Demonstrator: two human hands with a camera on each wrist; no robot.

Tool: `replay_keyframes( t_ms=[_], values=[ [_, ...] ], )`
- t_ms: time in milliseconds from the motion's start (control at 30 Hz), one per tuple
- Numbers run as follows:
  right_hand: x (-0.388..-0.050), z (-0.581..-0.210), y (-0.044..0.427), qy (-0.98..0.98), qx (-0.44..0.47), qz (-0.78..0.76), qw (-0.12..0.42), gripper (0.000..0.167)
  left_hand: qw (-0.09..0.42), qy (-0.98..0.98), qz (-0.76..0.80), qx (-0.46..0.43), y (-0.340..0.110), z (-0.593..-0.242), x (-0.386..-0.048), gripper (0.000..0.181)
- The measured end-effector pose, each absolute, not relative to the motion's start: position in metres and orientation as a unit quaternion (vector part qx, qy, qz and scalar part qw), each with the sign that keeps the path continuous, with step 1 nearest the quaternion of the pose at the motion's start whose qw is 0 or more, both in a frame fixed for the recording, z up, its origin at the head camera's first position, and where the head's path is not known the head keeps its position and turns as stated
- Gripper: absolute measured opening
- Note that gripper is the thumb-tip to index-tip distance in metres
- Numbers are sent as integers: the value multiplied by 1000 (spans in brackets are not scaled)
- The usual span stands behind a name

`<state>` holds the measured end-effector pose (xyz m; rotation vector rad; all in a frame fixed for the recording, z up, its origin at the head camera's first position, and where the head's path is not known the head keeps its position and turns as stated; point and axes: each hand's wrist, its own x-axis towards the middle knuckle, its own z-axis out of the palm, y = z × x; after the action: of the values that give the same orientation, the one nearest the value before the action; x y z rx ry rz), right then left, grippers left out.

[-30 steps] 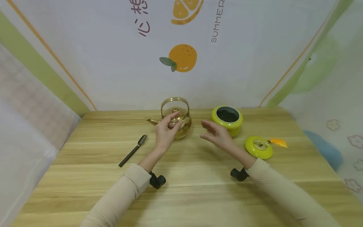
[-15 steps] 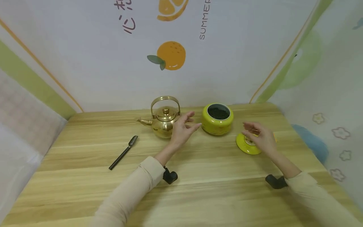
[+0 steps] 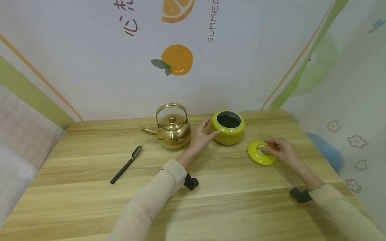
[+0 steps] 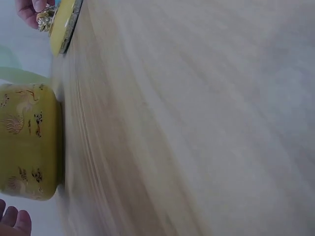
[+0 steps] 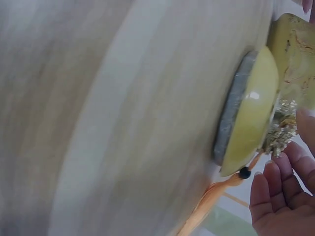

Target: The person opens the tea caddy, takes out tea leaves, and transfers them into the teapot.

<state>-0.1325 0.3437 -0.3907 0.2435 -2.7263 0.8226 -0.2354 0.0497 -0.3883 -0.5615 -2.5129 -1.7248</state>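
Observation:
A yellow tea jar (image 3: 227, 135), its mouth open on dark contents, stands at the back of the table. My left hand (image 3: 201, 137) is at its left side with thumb and fingers spread; whether they touch it is unclear. In the left wrist view, that hand's fingertips (image 4: 14, 221) show below the jar. To the right lies the jar's yellow lid (image 3: 261, 158), rim down, with a gold knob (image 5: 281, 129) and orange tassel (image 5: 204, 201). My right hand (image 3: 284, 152) pinches the knob between thumb and curled fingers. The lid rests on the table.
A brass teapot (image 3: 173, 134) with an arched handle stands close to the left of my left hand. Farther left lies a dark tea scoop (image 3: 126, 164). A printed cloth (image 3: 226, 83) hangs behind the wooden table (image 3: 229, 214).
My left hand has moved right, from in front of the teapot to the jar's side. My right hand has gone right and down from near the jar to the lid's knob. The view has shifted.

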Motion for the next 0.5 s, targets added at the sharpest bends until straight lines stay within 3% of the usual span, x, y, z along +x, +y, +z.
replay_keyframes(
  t_ms=[200,500],
  values=[
    [-134,-394,348,-946,66,295,115,28,15,-816,-553,-167,59,-391,-241,69],
    [-135,-401,350,-944,63,297,130,22,22,-826,-534,-178,70,-394,-247,71]
  ],
)
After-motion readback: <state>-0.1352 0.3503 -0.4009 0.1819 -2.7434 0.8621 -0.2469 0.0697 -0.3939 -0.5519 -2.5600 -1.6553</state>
